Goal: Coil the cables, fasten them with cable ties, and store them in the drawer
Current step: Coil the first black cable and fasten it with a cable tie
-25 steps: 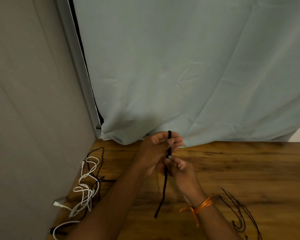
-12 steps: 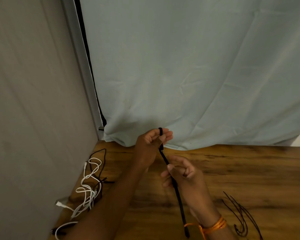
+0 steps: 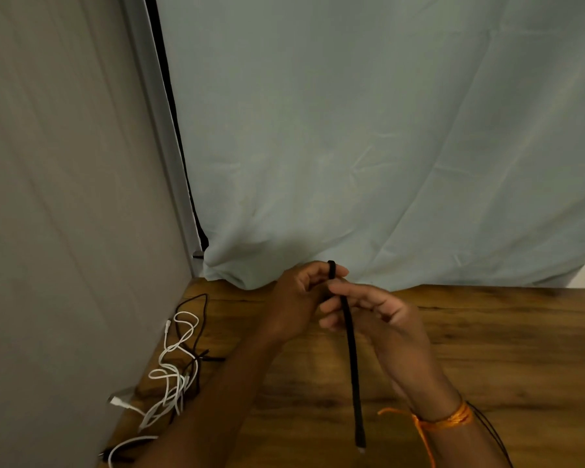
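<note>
A short black cable (image 3: 352, 359) hangs down above the wooden table (image 3: 487, 349), its plug end low near my right wrist. My left hand (image 3: 298, 298) pinches the cable's top end, which is looped over its fingers. My right hand (image 3: 368, 309) sits just below, fingers loosely curled round the cable. A tangle of white cables (image 3: 173, 369) and black cables (image 3: 200, 319) lies on the table at the left by the wall. No drawer is in view.
Thin black cable ties (image 3: 490, 430) lie on the table at the lower right, partly behind my right wrist, which wears an orange thread. A pale blue curtain (image 3: 385, 163) hangs along the back and a grey wall (image 3: 65, 197) closes the left side.
My right hand slid down the black cable, then came back up close under my left hand. The cable's free end swung from lower left to the right.
</note>
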